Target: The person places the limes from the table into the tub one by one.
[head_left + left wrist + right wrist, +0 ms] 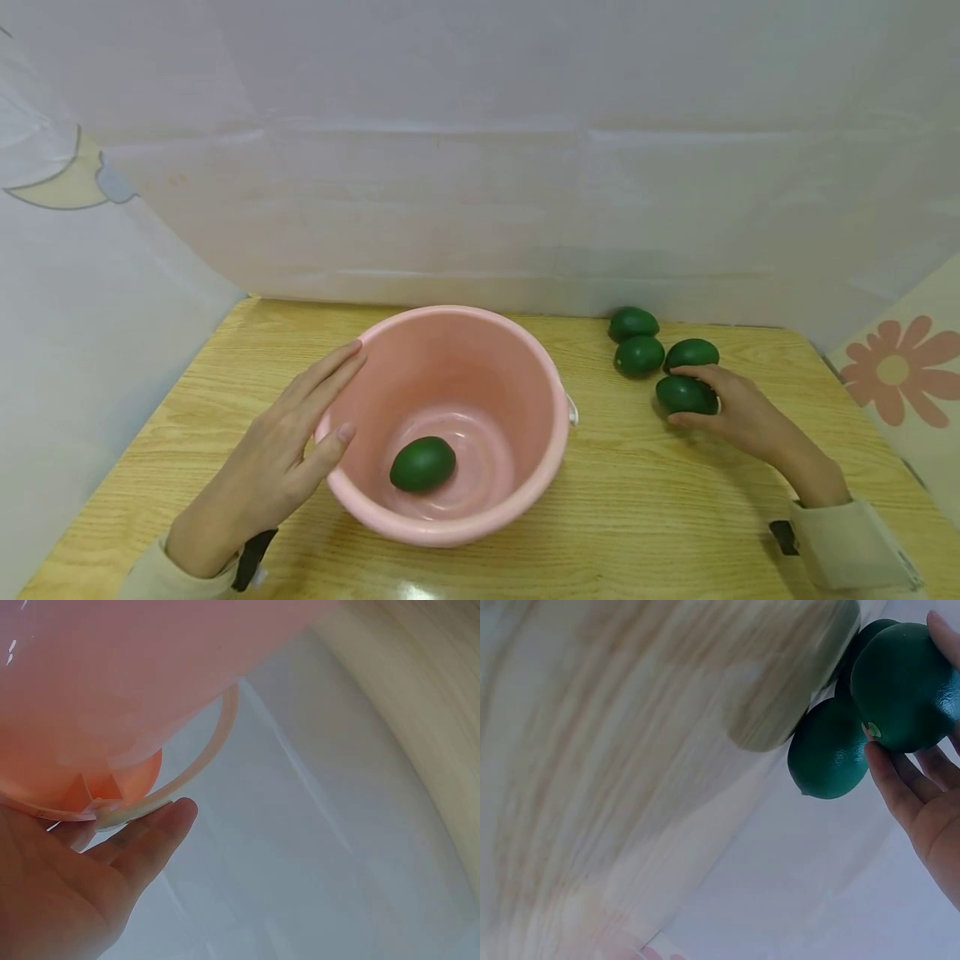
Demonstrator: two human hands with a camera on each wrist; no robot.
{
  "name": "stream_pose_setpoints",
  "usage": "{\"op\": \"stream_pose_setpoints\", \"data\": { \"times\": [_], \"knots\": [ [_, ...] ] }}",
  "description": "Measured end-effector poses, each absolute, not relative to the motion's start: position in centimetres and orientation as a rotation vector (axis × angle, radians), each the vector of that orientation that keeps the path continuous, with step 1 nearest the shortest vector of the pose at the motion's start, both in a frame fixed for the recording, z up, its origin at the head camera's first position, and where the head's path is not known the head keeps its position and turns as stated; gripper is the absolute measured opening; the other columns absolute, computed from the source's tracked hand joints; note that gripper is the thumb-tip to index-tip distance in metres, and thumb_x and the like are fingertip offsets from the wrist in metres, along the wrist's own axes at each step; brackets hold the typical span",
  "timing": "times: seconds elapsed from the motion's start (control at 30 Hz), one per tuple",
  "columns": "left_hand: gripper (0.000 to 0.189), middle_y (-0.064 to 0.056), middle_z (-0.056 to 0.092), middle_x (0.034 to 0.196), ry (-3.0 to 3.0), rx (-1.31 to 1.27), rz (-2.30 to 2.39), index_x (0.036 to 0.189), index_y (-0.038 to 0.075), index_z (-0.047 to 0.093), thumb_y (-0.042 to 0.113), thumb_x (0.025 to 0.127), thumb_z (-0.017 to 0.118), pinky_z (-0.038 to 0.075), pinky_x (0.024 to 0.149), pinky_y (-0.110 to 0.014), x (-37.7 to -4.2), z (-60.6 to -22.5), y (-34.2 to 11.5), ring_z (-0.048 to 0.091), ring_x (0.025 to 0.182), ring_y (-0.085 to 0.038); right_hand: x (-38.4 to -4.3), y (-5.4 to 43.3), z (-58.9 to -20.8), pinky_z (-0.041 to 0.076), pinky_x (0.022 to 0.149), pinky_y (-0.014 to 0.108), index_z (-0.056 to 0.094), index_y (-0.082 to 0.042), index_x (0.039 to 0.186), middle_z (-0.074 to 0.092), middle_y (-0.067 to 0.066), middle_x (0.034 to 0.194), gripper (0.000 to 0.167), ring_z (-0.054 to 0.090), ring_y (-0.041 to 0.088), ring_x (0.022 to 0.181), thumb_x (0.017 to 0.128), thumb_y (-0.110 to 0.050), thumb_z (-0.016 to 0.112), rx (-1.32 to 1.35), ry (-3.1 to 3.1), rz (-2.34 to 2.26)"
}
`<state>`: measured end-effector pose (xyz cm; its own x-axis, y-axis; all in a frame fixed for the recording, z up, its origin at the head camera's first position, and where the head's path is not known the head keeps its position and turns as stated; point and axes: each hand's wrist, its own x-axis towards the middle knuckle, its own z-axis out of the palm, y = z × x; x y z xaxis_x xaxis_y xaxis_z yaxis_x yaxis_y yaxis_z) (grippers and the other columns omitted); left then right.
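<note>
A pink bucket [442, 531] stands upright, with one dark green lime [422, 464] on its bottom. My left hand [273, 458] rests on the bucket's left rim, its fingers fairly straight and its thumb tip just over the edge. In the left wrist view those fingers lie by the rim and the pale curved bucket handle [217, 739]. Over on the right, my right hand [738, 412] holds another lime [686, 395] between thumb and fingers. Right behind that one sits a lime [692, 355]. A front lime [639, 357] and a rear lime [633, 323] lie left of it.
The wooden table [615, 517] carries everything and has rounded back corners. A pale cloth wall [480, 167] rises behind it, with a flower print [892, 367] at the right and a moon print [67, 179] at the left.
</note>
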<state>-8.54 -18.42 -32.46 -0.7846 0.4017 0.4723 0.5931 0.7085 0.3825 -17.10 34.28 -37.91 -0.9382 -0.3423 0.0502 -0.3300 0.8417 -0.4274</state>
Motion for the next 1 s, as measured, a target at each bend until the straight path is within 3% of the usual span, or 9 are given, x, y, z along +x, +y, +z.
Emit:
{"op": "stream_pose_setpoints", "data": {
  "times": [0.67, 1.0],
  "knots": [
    [0.065, -0.003, 0.033, 0.161, -2.552, -0.780, -0.746, 0.156, 0.015, 0.033, 0.014, 0.095, 0.057, 0.013, 0.116, -0.007, -8.6, -32.4, -18.4, 0.034, 0.147, -0.019, -16.4, 33.3, -37.0, 0.053, 0.080, 0.057, 0.055, 0.002, 0.134, 0.057, 0.029, 0.130, 0.067, 0.060, 0.047, 0.108, 0.080, -0.025, 0.082, -0.609, 3.042, -0.731],
    [0.065, -0.003, 0.033, 0.161, -2.555, -0.775, -0.752, 0.156, 0.015, 0.033, 0.014, 0.095, 0.057, 0.014, 0.116, -0.007, -8.5, -32.4, -18.4, 0.035, 0.147, -0.019, -15.7, 32.3, -36.3, 0.055, 0.076, 0.043, 0.058, -0.001, 0.131, 0.063, 0.021, 0.125, 0.064, 0.065, 0.037, 0.102, 0.077, -0.022, 0.085, -0.726, 3.112, -0.708]
  ]
}}
